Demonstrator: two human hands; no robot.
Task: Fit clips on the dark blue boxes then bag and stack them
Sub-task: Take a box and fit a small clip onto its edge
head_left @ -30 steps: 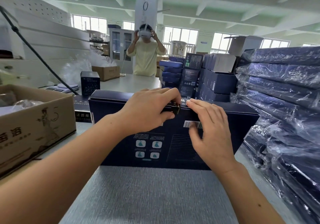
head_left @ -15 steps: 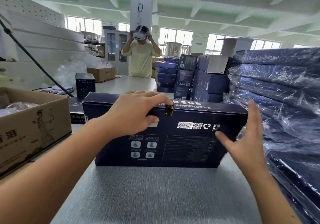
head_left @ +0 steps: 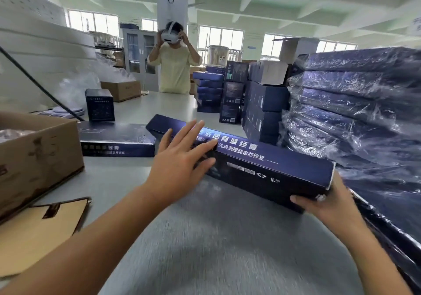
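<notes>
Gripping dark blue box [head_left: 268,164] corner – right hand [head_left: 328,201], left hand [head_left: 180,162] flat, fingers spread, against its side.

Grey table [head_left: 205,237]; windows [head_left: 218,40]; cabinet [head_left: 139,55], apparently glass-fronted.

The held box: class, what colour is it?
Dark blue box with white lettering, seen from the head camera.

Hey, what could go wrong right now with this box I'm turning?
The dark blue box is gripped only at its near end by the right hand; the left hand lies flat against it, so it might slip. Its far end might knock the second flat box close behind it.
</notes>
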